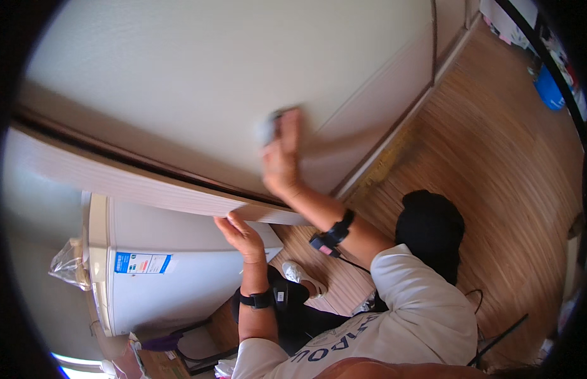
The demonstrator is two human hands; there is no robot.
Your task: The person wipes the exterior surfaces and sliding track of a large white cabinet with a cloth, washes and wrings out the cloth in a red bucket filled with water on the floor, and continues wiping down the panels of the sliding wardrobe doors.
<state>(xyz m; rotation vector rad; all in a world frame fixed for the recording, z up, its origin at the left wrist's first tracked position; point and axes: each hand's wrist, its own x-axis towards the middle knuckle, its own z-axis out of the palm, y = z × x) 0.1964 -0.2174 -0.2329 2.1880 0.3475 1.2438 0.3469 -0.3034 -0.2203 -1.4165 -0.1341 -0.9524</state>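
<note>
A large pale panel door (236, 71) of a cabinet or wardrobe fills the upper part of the head view. Against its lower part my right hand (283, 156) presses a small blurred object (274, 127), whitish with a dark part; its kind cannot be told. To the left, my left hand (243, 237) touches the edge of the light wood-grain side panel (189, 196) with its fingertips. That hand's fingers are slightly bent, and no object shows in it. A dark gap runs between the door and the side panel.
A white refrigerator (170, 265) with a blue-and-white label stands at the lower left, a plastic bag (71, 265) beside it. Wood-look flooring (492, 156) spreads to the right, with a yellowish patch by the cabinet base. A blue container (549, 89) and a cardboard box (163, 364) lie farther off.
</note>
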